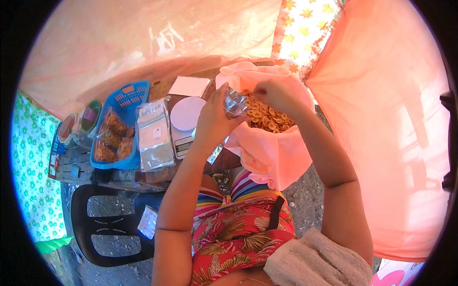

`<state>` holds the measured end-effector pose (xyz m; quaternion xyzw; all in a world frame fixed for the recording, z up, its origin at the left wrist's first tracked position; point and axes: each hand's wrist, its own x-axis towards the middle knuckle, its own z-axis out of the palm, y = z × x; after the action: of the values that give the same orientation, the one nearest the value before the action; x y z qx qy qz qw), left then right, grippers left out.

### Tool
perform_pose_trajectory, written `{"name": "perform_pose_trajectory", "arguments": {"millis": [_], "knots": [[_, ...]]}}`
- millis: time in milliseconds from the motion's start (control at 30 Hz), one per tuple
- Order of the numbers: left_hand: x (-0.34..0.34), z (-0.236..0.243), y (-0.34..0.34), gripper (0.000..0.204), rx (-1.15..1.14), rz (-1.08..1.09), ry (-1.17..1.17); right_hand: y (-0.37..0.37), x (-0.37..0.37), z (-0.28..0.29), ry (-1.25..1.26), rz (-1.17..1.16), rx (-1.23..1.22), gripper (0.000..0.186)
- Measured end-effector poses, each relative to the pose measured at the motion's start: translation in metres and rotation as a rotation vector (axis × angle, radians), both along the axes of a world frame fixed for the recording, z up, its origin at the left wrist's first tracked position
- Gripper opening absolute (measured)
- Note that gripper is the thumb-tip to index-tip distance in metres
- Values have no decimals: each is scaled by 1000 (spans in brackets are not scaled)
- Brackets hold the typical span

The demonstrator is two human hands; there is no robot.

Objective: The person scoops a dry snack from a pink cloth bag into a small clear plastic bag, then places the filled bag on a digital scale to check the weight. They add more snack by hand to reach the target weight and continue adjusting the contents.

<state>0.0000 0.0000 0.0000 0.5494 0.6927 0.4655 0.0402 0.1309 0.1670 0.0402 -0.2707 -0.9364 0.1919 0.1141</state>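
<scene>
A crinkled silver pouch (234,101) is in my left hand (218,109), its fingers wrapped round the side, above the right part of a digital scale with a round white plate (187,113). My right hand (269,93) is curled over round golden-brown chips (269,119) beside the pouch's upper part; its fingertips are hidden, so I cannot see what they hold. The chips fill a container draped in pink cloth (267,159). Another silver strip (215,151) shows below my left hand.
A wooden table (162,86) bears a blue basket of filled bags (114,90), stacked flat packets (153,136), a white rectangle (188,86) and small tubs (90,114). A black chair (83,219) stands lower left; pink sheeting (377,143) surrounds the spot.
</scene>
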Motion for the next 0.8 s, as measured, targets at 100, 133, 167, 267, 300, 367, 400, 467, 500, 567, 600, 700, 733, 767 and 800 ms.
{"name": "perform_pose_trajectory", "arguments": {"millis": [100,133,167,267,300,367,400,467,500,567,600,700,733,767,800], "knots": [[-1,2,-1,95,-64,-19,-99,18,0,-49,-132,85,27,19],[-1,1,-2,95,-57,-25,-101,21,1,-62,-128,85,55,19],[-1,0,-2,95,-34,-32,-97,25,3,-69,-126,87,85,19],[4,-11,-3,88,37,16,18,34,12,-65,-136,101,-42,20],[1,-12,0,88,34,12,30,36,8,-54,-60,100,-105,21],[-2,-12,1,88,18,0,47,29,3,-26,9,2,-239,23],[-2,-12,3,88,26,-3,60,22,6,-11,75,31,-268,21],[1,-13,6,88,24,-9,63,9,14,15,142,20,-328,16],[3,-13,8,88,33,-17,62,2,12,19,127,29,-363,18],[5,-12,9,88,24,-32,31,-1,8,16,247,252,-483,20],[6,-11,9,88,27,-29,35,5,9,12,200,140,-353,22],[5,-8,7,89,16,-14,36,36,26,-7,92,36,2,26],[4,-7,5,90,-5,-10,30,46,34,-17,-3,16,127,24],[4,-7,4,92,-6,-13,27,54,39,-32,-110,-38,230,23],[4,-7,4,91,-2,-6,35,63,43,-46,-194,-62,167,22]]}}
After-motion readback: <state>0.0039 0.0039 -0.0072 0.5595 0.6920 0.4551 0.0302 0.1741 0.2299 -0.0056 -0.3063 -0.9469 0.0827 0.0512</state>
